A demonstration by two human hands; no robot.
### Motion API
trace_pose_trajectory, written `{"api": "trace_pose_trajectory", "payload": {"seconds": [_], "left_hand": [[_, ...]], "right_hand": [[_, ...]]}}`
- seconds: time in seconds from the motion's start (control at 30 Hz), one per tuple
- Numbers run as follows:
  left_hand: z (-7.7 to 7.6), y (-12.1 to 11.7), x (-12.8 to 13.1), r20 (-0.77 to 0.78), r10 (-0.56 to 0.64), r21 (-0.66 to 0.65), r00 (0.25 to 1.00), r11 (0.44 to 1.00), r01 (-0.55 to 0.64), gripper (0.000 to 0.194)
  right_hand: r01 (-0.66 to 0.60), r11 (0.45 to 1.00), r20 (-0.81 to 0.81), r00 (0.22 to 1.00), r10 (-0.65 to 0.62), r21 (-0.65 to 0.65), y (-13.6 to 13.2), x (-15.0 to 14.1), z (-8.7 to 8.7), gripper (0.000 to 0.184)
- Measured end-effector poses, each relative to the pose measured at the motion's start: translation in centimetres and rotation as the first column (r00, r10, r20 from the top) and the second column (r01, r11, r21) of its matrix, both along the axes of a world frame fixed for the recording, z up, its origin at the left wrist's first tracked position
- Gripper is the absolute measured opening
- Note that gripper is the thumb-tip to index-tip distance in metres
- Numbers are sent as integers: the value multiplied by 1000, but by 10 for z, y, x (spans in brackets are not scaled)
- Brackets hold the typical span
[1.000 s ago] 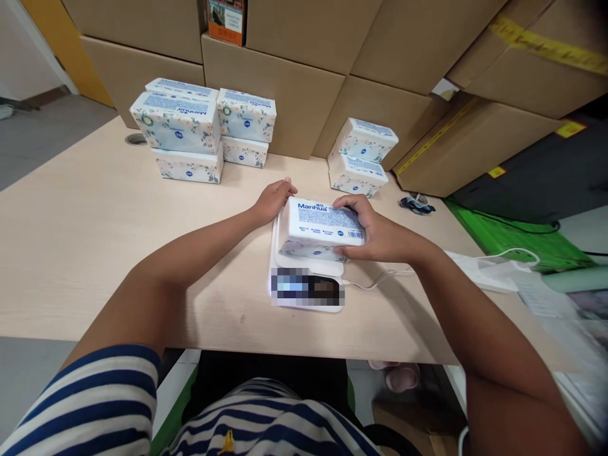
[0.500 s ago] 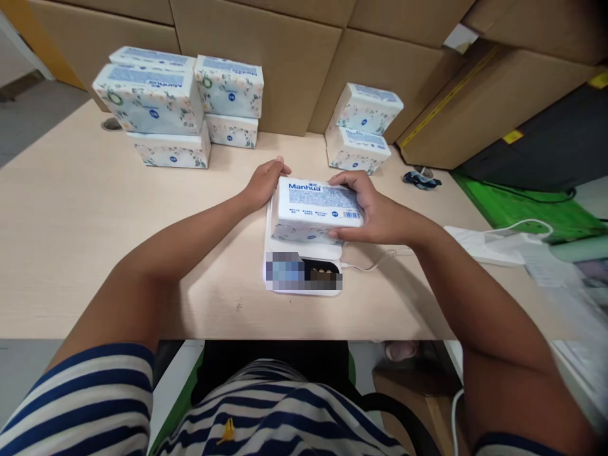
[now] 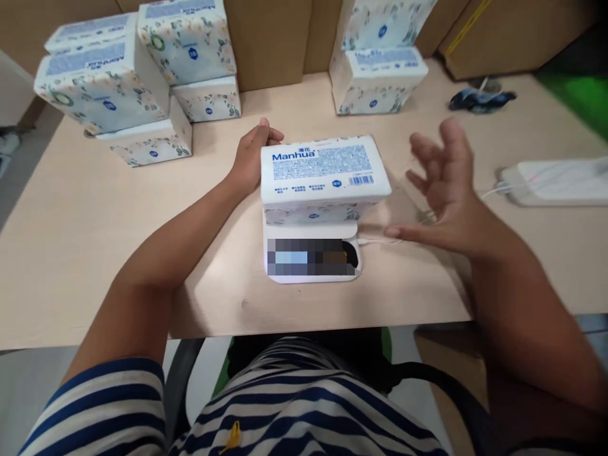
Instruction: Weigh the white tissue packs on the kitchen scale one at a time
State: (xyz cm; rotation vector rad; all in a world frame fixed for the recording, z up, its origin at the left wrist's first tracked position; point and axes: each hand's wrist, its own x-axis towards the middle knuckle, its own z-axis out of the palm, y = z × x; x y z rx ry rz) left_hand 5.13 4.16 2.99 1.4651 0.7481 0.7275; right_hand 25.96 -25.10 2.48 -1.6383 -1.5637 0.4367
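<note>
A white pack of tissues (image 3: 327,171) printed "Manhua" lies flat on a white digital scale (image 3: 308,278), whose front panel is blurred out. My left hand (image 3: 251,155) rests at the left rear corner of the pack, fingers loosely extended, partly hidden by the pack; I cannot tell whether it touches it. To the right, my right hand (image 3: 444,183) hovers apart from the pack, fingers and thumb spread, holding nothing. A white cable (image 3: 380,240) runs from the scale's right side beneath this hand.
Stacked tissue packs (image 3: 109,95) stand at the back left, and another stack (image 3: 380,82) at the back right. Behind them are cardboard boxes (image 3: 270,44). A dark crumpled item (image 3: 479,98) and a white power strip (image 3: 560,183) lie on the right.
My right hand has let go of the tissue pack, moved right and spread its fingers. The pack stays on the scale. My left hand remains beside it, while the view has shifted closer.
</note>
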Motion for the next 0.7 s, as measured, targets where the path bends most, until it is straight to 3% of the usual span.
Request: {"api": "trace_pose_trajectory", "payload": {"seconds": [0.1, 0.23, 0.43, 0.7], "left_hand": [[11, -8, 0, -59, 38, 18, 998, 999, -37, 65], [19, -13, 0, -96, 68, 6, 993, 998, -68, 65], [12, -7, -2, -96, 47, 64, 994, 997, -41, 68], [13, -8, -2, -101, 46, 80, 994, 996, -38, 66]], "right_hand": [[28, 999, -67, 997, -27, 17, -3, 4, -1, 152], [-45, 999, -91, 995, 44, -16, 1, 6, -4, 157], [6, 998, -130, 992, 2, 60, 3, -13, -9, 151], [-9, 998, -151, 988, 0, -55, 7, -17, -9, 158]]}}
